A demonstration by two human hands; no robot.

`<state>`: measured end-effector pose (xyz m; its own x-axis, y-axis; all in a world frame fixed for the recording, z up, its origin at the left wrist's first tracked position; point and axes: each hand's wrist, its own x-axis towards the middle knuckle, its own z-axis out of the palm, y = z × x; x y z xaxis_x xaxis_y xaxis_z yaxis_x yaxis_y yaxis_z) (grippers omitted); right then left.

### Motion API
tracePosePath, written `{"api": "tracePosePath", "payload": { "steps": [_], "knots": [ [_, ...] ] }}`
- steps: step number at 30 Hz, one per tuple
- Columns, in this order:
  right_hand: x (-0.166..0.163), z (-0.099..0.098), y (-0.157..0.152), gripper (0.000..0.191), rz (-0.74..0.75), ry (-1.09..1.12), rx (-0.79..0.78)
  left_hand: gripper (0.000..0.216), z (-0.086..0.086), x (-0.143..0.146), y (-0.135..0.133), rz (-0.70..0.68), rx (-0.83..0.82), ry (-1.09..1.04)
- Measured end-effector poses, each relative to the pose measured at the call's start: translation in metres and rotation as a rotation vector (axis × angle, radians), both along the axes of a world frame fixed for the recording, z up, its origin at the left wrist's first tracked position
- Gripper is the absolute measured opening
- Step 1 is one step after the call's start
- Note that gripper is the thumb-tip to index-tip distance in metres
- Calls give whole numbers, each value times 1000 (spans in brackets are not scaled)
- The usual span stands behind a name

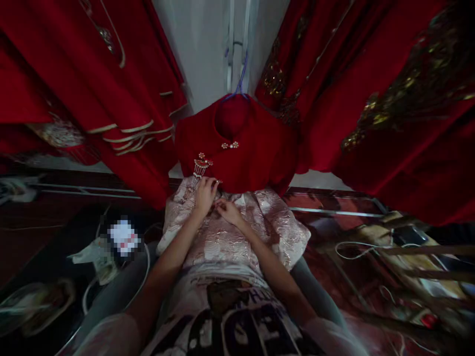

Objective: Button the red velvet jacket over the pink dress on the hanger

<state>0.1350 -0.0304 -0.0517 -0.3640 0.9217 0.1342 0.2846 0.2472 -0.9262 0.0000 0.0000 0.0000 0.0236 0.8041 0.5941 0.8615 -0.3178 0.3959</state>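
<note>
A red garment (256, 148) hangs on a hanger straight ahead, with pearl buttons at the collar and a tasselled ornament (201, 166) on its left chest. A pale pink brocade garment (230, 232) lies on my lap below it. My left hand (205, 194) rests at the lower edge of the red garment, just under the ornament, fingers curled against the cloth. My right hand (228, 211) lies beside it on the pink brocade, fingers pinched together on the fabric. What the fingertips hold is too small to make out.
Red embroidered gowns (111, 89) hang at left and more red gowns with gold trim (371, 99) at right, closing in on both sides. A dark glossy surface (55, 232) at left carries crumpled paper and a cable. A white cable (356, 247) lies at right.
</note>
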Motion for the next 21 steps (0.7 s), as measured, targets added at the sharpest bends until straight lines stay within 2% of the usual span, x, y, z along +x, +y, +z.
{"api": "tracePosePath", "payload": {
  "steps": [6,11,15,18,21],
  "knots": [
    [0,-1,0,26,6,13,-18,14,1,-2,1,-86,50,-152],
    [0,-1,-1,26,13,20,-36,18,-3,0,1,-145,-8,-408],
    [0,0,-1,26,18,24,-49,16,-2,5,0,-163,-35,-492],
    [0,2,-2,25,24,28,-53,17,6,6,3,-148,-43,-600],
    [1,3,-2,23,32,31,-59,24,24,-1,15,-110,22,-862]
  ]
}}
